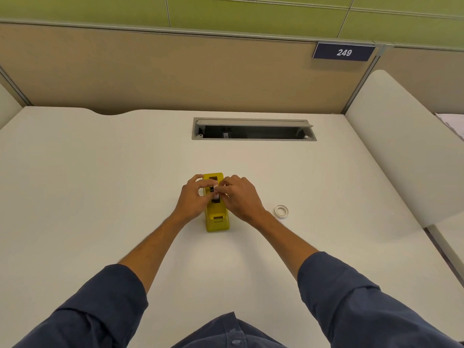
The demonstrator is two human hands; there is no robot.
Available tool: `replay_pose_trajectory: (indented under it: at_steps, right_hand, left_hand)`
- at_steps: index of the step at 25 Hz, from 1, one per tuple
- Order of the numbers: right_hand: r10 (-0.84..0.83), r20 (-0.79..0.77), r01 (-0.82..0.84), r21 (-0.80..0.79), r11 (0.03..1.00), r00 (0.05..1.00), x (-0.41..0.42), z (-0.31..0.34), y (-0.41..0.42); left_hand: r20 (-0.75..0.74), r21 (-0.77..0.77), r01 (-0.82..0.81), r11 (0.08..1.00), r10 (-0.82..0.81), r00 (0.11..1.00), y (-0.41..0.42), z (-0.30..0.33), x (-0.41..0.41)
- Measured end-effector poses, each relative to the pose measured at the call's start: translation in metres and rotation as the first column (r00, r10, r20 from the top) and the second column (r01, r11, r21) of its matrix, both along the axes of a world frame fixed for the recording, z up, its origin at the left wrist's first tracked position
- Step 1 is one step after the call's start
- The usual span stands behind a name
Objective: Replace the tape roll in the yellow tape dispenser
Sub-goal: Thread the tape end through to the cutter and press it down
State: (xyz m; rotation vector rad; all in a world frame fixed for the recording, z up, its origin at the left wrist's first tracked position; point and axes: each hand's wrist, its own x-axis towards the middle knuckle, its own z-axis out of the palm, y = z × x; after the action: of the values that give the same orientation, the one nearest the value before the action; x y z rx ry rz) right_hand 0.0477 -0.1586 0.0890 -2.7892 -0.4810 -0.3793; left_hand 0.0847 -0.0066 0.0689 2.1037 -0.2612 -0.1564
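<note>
The yellow tape dispenser [218, 219] lies lengthwise on the white desk [100, 184], its cutter end toward me. A tape roll on a black hub [214, 190] sits in or just above the dispenser's slot; both hands pinch it from either side. My left hand [194, 197] holds its left side with curled fingers. My right hand [238, 195] grips its right side, fingertips meeting over the roll. Most of the roll is hidden by my fingers. A second white tape roll [281, 211] lies flat on the desk to the right of the dispenser.
A grey cable tray opening [253, 129] is set into the desk behind the dispenser. A beige partition [175, 71] with a "249" sign [344, 52] stands at the back. A white curved divider [401, 146] borders the right side.
</note>
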Motion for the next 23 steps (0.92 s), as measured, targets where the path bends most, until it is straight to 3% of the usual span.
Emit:
replay_pose_trajectory:
  at_steps: [23]
  right_hand:
    - [-0.013, -0.02, 0.014, 0.035, 0.999, 1.0, 0.0008, -0.0049, 0.0014]
  left_hand:
    - [-0.014, 0.005, 0.009, 1.0, -0.009, 1.0, 0.0013, 0.0046, -0.0006]
